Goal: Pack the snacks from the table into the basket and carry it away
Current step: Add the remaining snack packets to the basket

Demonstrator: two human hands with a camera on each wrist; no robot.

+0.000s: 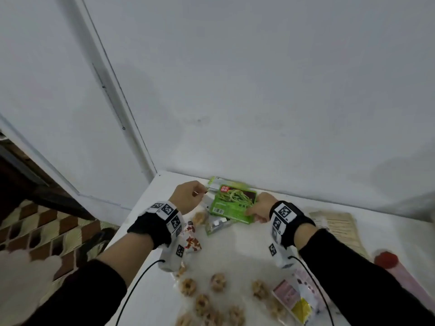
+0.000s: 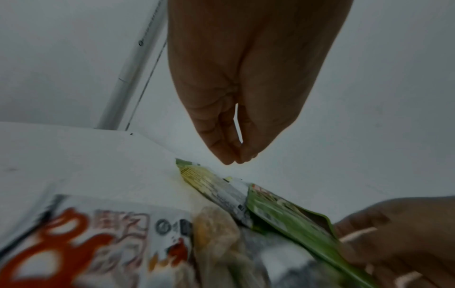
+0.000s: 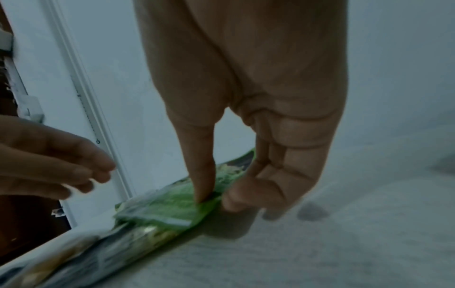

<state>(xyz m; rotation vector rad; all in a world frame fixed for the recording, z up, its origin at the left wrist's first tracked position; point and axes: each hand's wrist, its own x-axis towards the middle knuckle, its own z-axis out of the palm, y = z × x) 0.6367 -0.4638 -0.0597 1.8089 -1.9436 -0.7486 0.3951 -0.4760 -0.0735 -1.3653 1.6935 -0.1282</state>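
White table [image 1: 247, 250] fills the lower part of the head view, pushed into a corner of pale walls, with patterned brown and cream floor tiles [image 1: 35, 234] off to the left. Snacks lie scattered over it. Biggest among them is the green packet [image 1: 231, 204], flat and glossy, printed with a picture of pale green strips on a dark panel, a red label at its top corner and a barcode near the bottom edge; it lies at the far side of the table, close to the wall. Under and beside it lie a yellow-green and silver packet [image 2: 209, 183] and another silver one [image 1: 217, 225]. Nearer the left wrist sits a white wrapper with red print [image 1: 191, 238]. Round, knobbly brown biscuits in clear wrap [image 1: 217, 282] are strewn across the near side, next to a pink and yellow packet [image 1: 293, 300]. A beige printed sheet [image 1: 339, 229] and a red-capped pink tube [image 1: 395, 267] lie at the right.

The right hand [image 1: 260, 207] pinches the green packet's near right edge, thumb on top and curled fingers [image 3: 248, 194] underneath, lifting that edge slightly. The left hand [image 1: 188, 196] hovers just beside the packet's upper left corner, its fingertips [image 2: 229, 155] drawn together; the wrist view shows nothing between them. Both wrists wear black bands with square-patterned marker tags.
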